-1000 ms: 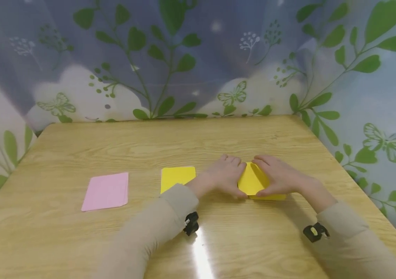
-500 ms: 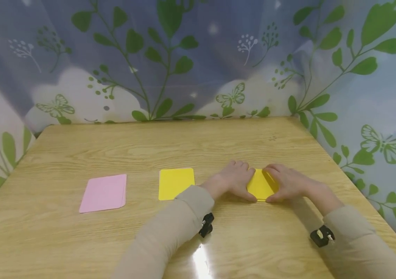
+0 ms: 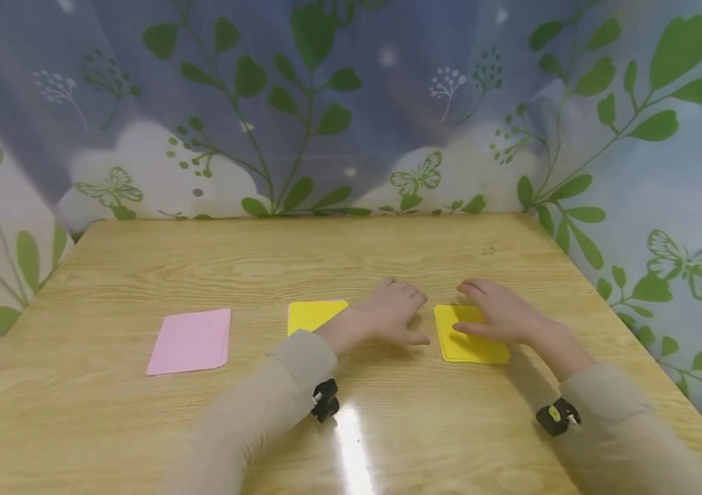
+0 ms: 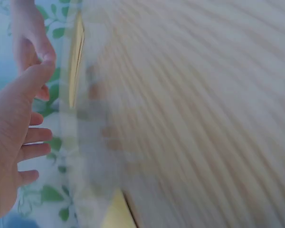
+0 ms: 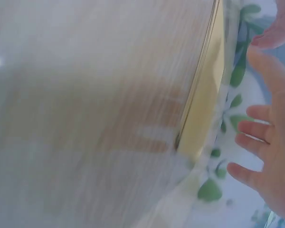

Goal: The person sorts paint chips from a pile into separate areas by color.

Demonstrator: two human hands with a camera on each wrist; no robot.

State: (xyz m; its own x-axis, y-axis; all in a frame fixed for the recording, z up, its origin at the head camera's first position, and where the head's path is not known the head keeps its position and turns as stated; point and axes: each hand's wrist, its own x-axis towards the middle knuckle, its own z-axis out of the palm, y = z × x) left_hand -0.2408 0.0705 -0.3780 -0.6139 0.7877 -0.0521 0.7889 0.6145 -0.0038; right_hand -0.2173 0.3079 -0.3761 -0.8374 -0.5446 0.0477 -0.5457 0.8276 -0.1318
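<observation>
A small stack of square yellow cards (image 3: pixel 468 352) with rounded corners lies at the right of the table, its sheets slightly offset. My right hand (image 3: pixel 502 313) is over this stack with fingers spread and nothing between them, as the right wrist view (image 5: pixel 278 137) also has it. To the left of that stack, my left hand (image 3: pixel 390 314) hovers with straight fingers and holds nothing. Its wrist partly covers a second yellow stack (image 3: pixel 309 315) in the middle. Farther left lies a stack of pink square cards (image 3: pixel 190 342).
The wooden table (image 3: pixel 264 261) meets a leaf-patterned curtain (image 3: pixel 338 158) at the back and right side. Black wrist cameras are strapped to both sleeves. A bright light reflection (image 3: pixel 353 447) shows on the table's near part.
Both hands were around the right yellow stack, squaring its sides together. The left hand has now moved off to the left and the right hand has loosened, leaving the stack lying on the table.
</observation>
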